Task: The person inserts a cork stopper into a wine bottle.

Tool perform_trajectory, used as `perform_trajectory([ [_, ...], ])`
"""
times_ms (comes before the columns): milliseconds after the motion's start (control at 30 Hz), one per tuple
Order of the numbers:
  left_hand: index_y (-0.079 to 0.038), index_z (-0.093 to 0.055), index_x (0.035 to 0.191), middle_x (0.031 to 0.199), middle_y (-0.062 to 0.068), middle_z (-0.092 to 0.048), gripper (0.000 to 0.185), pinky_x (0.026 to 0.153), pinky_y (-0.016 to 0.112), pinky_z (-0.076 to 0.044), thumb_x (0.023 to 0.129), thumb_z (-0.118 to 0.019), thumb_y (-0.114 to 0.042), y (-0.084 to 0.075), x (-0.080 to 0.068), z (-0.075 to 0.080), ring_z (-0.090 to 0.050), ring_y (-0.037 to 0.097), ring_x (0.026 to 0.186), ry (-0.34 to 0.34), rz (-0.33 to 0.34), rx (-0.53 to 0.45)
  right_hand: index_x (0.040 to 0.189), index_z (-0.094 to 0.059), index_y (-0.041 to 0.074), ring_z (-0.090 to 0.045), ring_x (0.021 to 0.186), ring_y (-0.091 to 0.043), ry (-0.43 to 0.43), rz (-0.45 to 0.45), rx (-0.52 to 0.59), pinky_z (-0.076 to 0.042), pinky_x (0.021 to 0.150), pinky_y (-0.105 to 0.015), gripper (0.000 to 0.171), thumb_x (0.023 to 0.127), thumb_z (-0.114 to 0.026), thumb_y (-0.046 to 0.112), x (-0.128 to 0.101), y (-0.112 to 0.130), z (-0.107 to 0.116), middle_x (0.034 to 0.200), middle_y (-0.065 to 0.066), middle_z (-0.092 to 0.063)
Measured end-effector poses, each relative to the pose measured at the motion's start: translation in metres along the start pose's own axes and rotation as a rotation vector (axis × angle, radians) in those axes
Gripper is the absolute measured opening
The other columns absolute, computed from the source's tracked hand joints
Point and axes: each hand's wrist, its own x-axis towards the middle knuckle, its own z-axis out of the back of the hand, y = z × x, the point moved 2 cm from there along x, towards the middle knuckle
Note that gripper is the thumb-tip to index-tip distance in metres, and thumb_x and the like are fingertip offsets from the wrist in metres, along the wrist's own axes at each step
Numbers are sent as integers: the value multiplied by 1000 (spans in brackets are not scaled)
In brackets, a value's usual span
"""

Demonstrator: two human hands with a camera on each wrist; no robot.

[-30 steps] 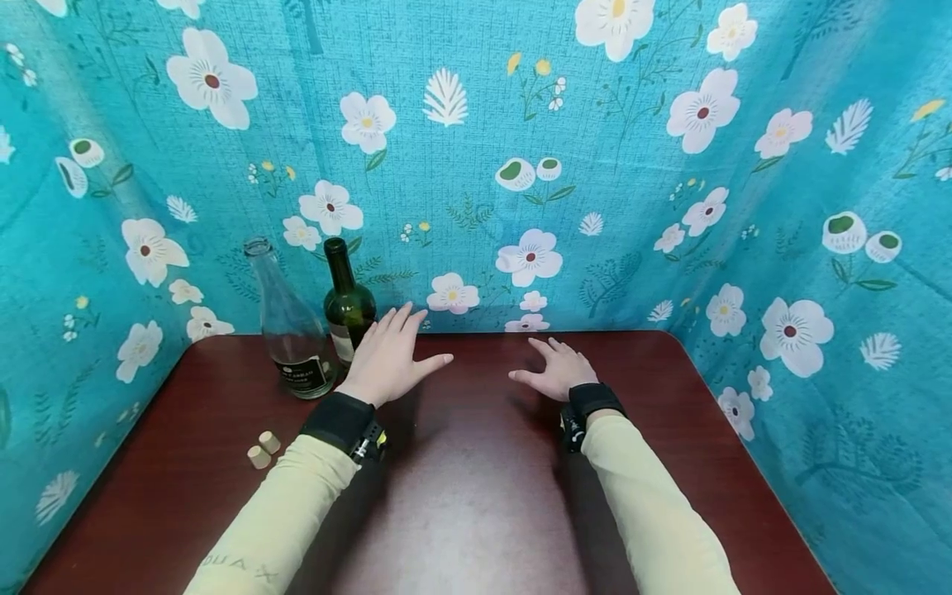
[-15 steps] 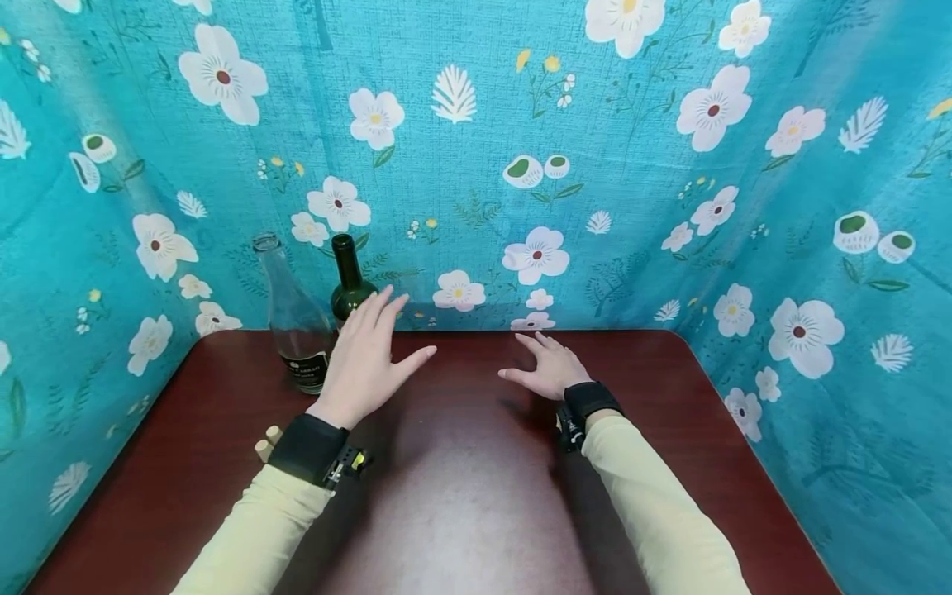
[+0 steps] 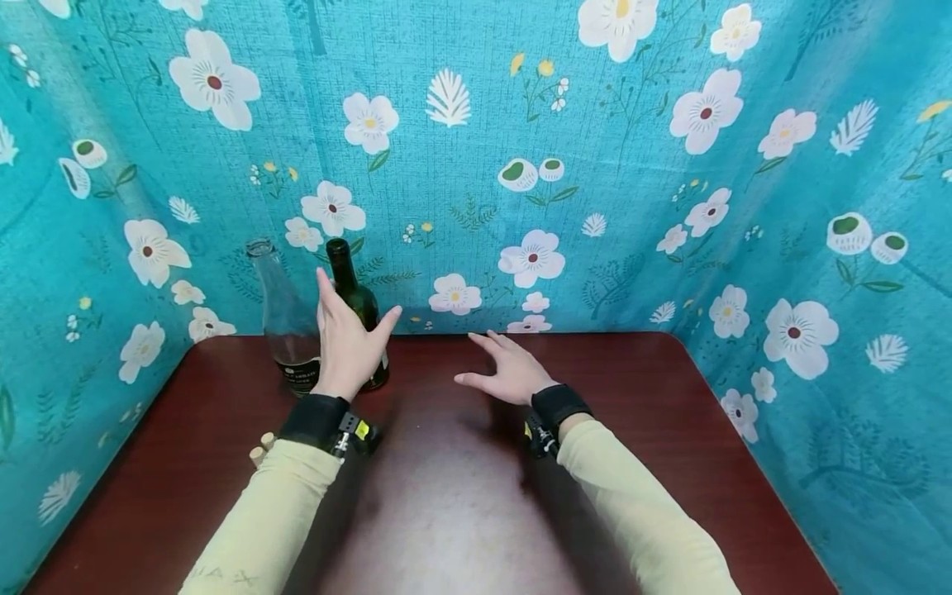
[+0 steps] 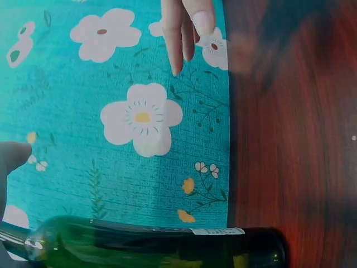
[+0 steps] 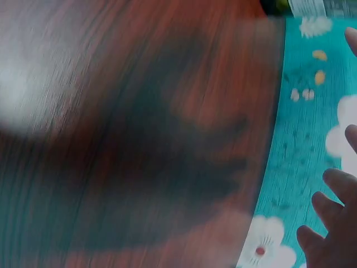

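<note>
In the head view, the green bottle point(image 3: 362, 304) stands on the table point(image 3: 461, 496), near to the flowered curtain point(image 3: 476, 198). The left hand point(image 3: 345, 345) is in front of this bottle and covers a part of it, with the fingers extended and the thumb spread; whether it touches the glass, I cannot tell. The clear bottle point(image 3: 285, 306) stands to the left of the green bottle, also partly covered. Two corks point(image 3: 257, 455) lie to its left and nearer to the person, partly behind the sleeve point(image 3: 271, 504). The right hand point(image 3: 509, 370) is to the right of the green bottle, apart from it, fingers lightly stretched and holding nothing. In the left wrist view, the green bottle appears sideways along the lower edge, well apart from the right fingers. In the right wrist view, those fingers are spread, below a small visible piece of the green bottle.
</note>
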Motion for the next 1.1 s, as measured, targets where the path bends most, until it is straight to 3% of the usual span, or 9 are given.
perform_trajectory([
  [167, -8, 5, 162, 162, 22, -12, 97, 111, 55, -32, 102, -62, -42, 0, 9, -12, -17, 39, 147, -75, 39, 97, 161, -33, 33, -24, 151, -23, 26, 32, 12, -30, 115, -52, 92, 85, -57, 80, 5, 19, -12, 165, -6, -28],
  [267, -1, -19, 158, 148, 24, -27, 76, 88, 60, -47, 105, -55, -42, -5, 7, -19, -37, 45, 130, -127, 33, 182, 161, -34, 31, -24, 151, -23, 43, 57, 26, -31, 115, -50, 92, 86, -59, 77, 4, 28, -18, 165, -7, -29],
  [333, 0, -31, 152, 141, 23, -33, 66, 78, 63, -49, 106, -51, -43, -9, 4, -24, -46, 46, 119, -125, 22, 196, 161, -33, 30, -24, 151, -22, 57, 69, 36, -30, 115, -50, 92, 86, -59, 76, 3, 34, -21, 165, -7, -29],
  [467, -1, -38, 146, 131, 23, -46, 58, 77, 66, -49, 108, -47, -44, -13, 0, -29, -56, 48, 106, -101, 1, 162, 162, -30, 30, -23, 151, -19, 61, 85, 59, -31, 115, -49, 93, 86, -61, 75, 4, 41, -24, 166, -4, -27],
  [667, -5, -43, 144, 123, 19, -55, 55, 79, 64, -48, 108, -47, -47, -22, -8, -30, -59, 45, 103, -82, -31, 118, 164, -22, 28, -24, 150, -15, 24, 162, 147, -32, 115, -45, 100, 85, -67, 70, 4, 53, -23, 166, 2, -25],
  [800, -7, -48, 141, 119, 16, -58, 52, 73, 61, -49, 107, -48, -47, -43, -18, -30, -61, 42, 94, -61, -137, 79, 164, -15, 27, -37, 142, -11, -63, 217, 270, -39, 110, -40, 107, 84, -76, 61, 4, 62, -19, 161, 5, -33],
  [900, -10, -51, 139, 118, 13, -60, 48, 70, 57, -51, 106, -51, -45, -63, -26, -28, -63, 39, 91, -41, -217, 27, 163, -17, 22, -57, 118, -10, -169, 235, 396, -49, 95, -36, 104, 84, -83, 43, 2, 67, -11, 136, 2, -57],
  [1000, -10, -54, 136, 115, 10, -61, 45, 70, 53, -52, 106, -53, -43, -80, -34, -26, -65, 34, 91, -24, -284, -19, 157, -25, 21, -62, 93, -10, -275, 247, 502, -52, 80, -34, 96, 83, -85, 28, -4, 71, -2, 104, 3, -64],
  [1100, -11, -56, 131, 110, 6, -61, 42, 71, 49, -53, 105, -54, -44, -94, -43, -22, -65, 28, 90, -9, -350, -56, 151, -36, 24, -63, 89, -11, -367, 276, 589, -54, 76, -35, 86, 81, -86, 22, -17, 72, 6, 101, 3, -64],
])
